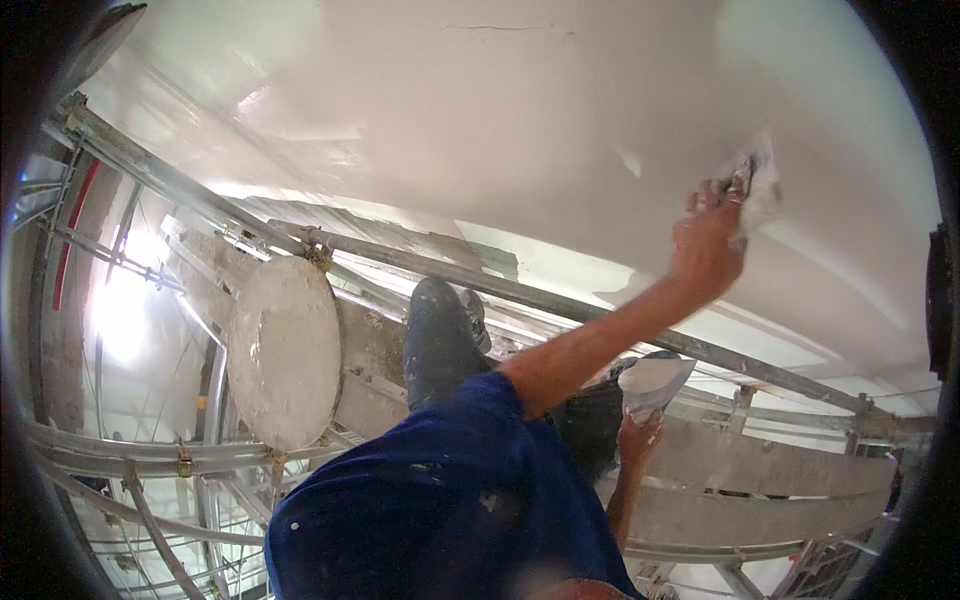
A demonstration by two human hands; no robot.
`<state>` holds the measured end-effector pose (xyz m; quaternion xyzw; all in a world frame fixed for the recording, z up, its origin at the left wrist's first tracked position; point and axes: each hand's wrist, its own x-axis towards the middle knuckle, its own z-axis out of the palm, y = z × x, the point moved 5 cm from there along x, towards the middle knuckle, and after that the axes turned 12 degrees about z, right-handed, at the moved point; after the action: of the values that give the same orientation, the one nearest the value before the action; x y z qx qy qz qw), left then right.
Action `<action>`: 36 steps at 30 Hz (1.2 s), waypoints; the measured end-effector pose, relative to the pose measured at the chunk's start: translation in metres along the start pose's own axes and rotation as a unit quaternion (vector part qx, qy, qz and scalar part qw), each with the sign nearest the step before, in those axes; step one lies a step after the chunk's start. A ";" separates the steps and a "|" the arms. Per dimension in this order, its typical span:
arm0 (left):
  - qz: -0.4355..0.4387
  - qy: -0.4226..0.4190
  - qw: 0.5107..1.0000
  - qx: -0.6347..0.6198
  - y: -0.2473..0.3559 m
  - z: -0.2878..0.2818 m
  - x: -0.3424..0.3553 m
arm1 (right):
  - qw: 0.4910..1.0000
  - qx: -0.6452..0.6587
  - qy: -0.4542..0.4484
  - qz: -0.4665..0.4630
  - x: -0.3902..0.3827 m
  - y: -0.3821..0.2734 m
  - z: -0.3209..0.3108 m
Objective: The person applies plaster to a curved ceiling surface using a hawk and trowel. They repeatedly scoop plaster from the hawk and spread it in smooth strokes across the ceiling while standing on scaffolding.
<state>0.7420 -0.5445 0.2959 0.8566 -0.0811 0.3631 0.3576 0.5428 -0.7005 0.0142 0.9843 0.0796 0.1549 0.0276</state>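
Observation:
My left hand (712,225) reaches up and to the right, its fingers wrapped around a putty knife (750,185) smeared with white compound, held against the pale plastered surface (540,110). Below it, my right hand (638,437) grips a second wide blade (655,380) with white compound on it, held level near my leg. The surface around the putty knife shows smooth patches, streaks and a thin crack higher up.
Metal scaffold tubes (530,299) run along the surface and down the left side. My legs (440,340) are over grey planks (760,470). A pale, plaster-spotted oval board (283,350) is left of them. A bright light (125,310) shines at far left.

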 end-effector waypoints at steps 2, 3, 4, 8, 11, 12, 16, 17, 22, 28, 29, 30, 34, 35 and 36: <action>0.029 -0.061 0.984 -0.165 -0.005 -0.025 -0.012 | 0.997 0.067 -0.018 0.019 0.001 0.015 0.019; -0.005 -0.185 0.938 -0.293 -0.020 -0.030 -0.024 | 0.994 0.102 -0.022 0.024 0.007 0.018 0.021; 0.172 -0.175 0.945 -0.217 -0.031 -0.045 -0.041 | 0.992 0.127 -0.016 0.005 0.012 0.014 0.020; 0.190 -0.349 0.888 -0.232 -0.037 -0.126 -0.102 | 0.952 0.297 -0.030 -0.069 0.069 -0.024 -0.052; 0.334 -0.424 0.840 -0.060 -0.030 -0.171 -0.122 | 0.939 0.305 -0.041 -0.151 0.094 -0.068 -0.079; 0.309 -0.438 0.844 -0.022 -0.037 -0.186 -0.126 | 0.941 0.281 -0.044 -0.185 0.099 -0.084 -0.081; 0.096 -0.346 0.933 -0.033 -0.086 -0.242 -0.126 | 0.922 0.167 0.165 -0.309 0.104 -0.141 -0.136; 0.118 -0.296 0.946 0.052 -0.096 -0.255 -0.127 | 0.926 0.122 0.184 -0.305 0.109 -0.152 -0.144; -0.443 0.035 0.855 -0.266 -0.202 -0.295 -0.202 | 0.916 0.056 0.299 -0.261 0.140 -0.191 -0.173; -0.419 0.243 0.600 -0.637 -0.139 -0.270 -0.215 | 0.909 0.229 0.239 -0.253 0.160 -0.232 -0.193; -0.396 0.232 0.599 -0.657 -0.129 -0.270 -0.212 | 0.896 0.301 0.179 -0.272 0.164 -0.239 -0.197; -0.407 0.240 0.586 -0.658 -0.126 -0.270 -0.213 | 0.869 0.397 0.115 -0.272 0.169 -0.243 -0.201; -0.422 0.251 0.606 -0.626 -0.121 -0.290 -0.206 | 0.826 0.475 0.046 -0.301 0.185 -0.273 -0.224; -0.419 0.246 0.627 -0.609 -0.121 -0.299 -0.203 | 0.841 0.442 0.050 -0.309 0.184 -0.277 -0.218; -0.396 0.220 0.686 -0.569 -0.121 -0.308 -0.201 | 0.855 0.407 0.062 -0.314 0.184 -0.278 -0.210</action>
<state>0.4713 -0.2737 0.2405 0.3365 0.1559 0.2496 0.8945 0.6091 -0.3900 0.2470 0.8185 0.4423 0.1526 -0.3335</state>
